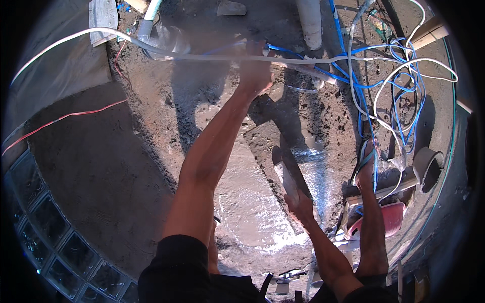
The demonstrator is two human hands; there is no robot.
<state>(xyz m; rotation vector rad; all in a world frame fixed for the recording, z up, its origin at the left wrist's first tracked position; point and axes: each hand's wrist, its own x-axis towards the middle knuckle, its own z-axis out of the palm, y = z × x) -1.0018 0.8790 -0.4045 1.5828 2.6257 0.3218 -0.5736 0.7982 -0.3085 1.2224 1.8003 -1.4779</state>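
My left arm reaches far forward, and my left hand [254, 73] is smeared by motion where the white hose [202, 57] crosses it. I cannot make out its fingers or whether they hold anything. Lower and to the right, my right hand [301, 207] is closed around a trowel-like flat tool [286, 180], seen nearly edge-on and tilted. Its dark shadow falls beside it. Between my arms lies a smooth, wet patch of grey mortar [247, 192], shiny along its near edge. Rougher, darker mortar borders the patch.
Tangled blue cable [396, 83] and hose lie at the right, near my sandalled foot [366, 169]. A red basin [386, 219], a short pipe piece [428, 169] and a wooden board [381, 192] sit beyond that leg. Glass blocks [50, 217] line the lower left. A thick pipe [309, 22] stands ahead.
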